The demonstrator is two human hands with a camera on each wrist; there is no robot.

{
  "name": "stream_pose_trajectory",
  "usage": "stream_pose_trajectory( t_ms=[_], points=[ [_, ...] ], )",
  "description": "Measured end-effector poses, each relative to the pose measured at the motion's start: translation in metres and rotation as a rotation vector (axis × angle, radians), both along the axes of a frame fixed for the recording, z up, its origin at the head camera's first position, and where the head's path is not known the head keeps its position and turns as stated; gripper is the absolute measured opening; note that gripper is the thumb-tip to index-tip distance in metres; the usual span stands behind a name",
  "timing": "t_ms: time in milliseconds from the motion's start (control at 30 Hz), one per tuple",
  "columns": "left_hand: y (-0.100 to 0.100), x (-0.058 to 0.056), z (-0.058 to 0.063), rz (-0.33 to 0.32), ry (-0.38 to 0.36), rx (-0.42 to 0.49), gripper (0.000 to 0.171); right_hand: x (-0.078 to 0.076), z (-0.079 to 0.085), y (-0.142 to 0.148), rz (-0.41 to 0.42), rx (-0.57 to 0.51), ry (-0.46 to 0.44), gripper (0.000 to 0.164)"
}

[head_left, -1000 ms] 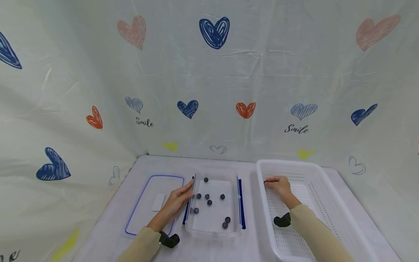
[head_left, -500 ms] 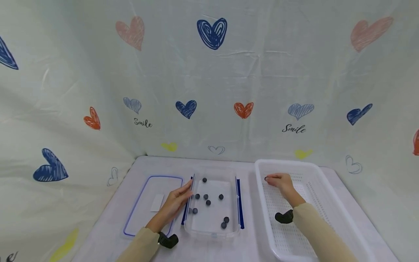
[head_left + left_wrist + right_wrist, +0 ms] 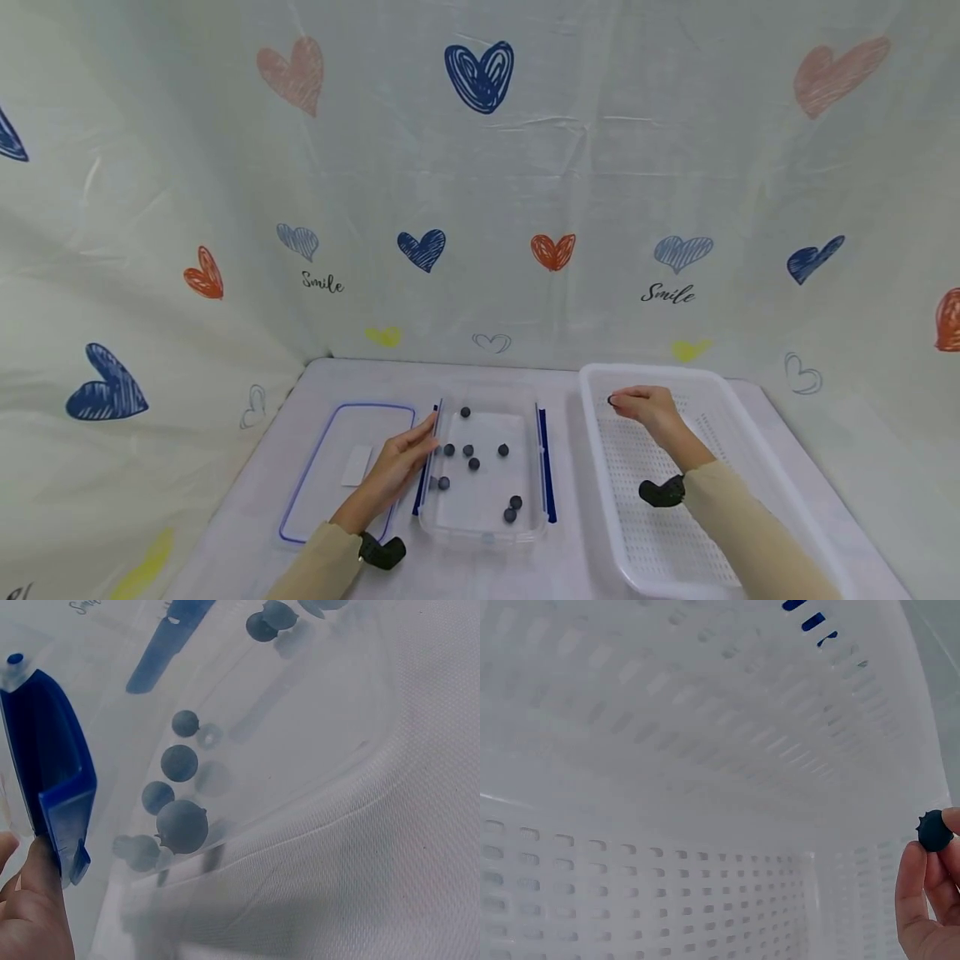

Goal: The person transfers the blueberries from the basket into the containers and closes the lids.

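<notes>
In the head view my left hand (image 3: 396, 468) rests against the left side of a clear plastic box (image 3: 480, 533), its fingers fairly straight. The left wrist view shows fingertips touching the box's blue side latch (image 3: 64, 765), which is flipped out. Several dark blueberries (image 3: 474, 464) lie scattered on the box floor. My right hand (image 3: 656, 412) is over the far left part of a white perforated basket (image 3: 618, 533). Between thumb and fingertips it pinches one blueberry (image 3: 934, 831), its crown showing in the right wrist view.
A clear lid with a blue seal (image 3: 283, 512) lies left of the box, with a white rectangle (image 3: 357, 465) on it. The basket's raised walls stand right of the box. A heart-printed curtain (image 3: 480, 183) hangs behind the table (image 3: 558, 558).
My right hand, with the blueberry pinched, has risen slightly from near the basket's left wall. The left hand stays at the box. The head view has shifted a little.
</notes>
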State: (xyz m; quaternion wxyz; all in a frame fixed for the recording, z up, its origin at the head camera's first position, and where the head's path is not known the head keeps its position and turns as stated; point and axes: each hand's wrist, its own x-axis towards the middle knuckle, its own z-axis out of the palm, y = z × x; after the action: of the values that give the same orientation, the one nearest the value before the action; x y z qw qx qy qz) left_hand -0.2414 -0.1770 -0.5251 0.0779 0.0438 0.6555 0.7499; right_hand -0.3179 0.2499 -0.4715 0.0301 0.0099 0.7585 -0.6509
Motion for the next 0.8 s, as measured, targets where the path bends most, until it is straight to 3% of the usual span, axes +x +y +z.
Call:
stream_pose_trajectory(
  t_ms=[633, 800],
  points=[
    [0.0, 0.002, 0.004, 0.011, -0.01, -0.015, 0.053, 0.017, 0.041, -0.005, 0.092, -0.119, 0.015, 0.014],
    [0.0, 0.002, 0.004, 0.014, -0.013, -0.022, 0.053, 0.02, 0.048, -0.011, 0.11, -0.09, 0.022, 0.014]
  ],
)
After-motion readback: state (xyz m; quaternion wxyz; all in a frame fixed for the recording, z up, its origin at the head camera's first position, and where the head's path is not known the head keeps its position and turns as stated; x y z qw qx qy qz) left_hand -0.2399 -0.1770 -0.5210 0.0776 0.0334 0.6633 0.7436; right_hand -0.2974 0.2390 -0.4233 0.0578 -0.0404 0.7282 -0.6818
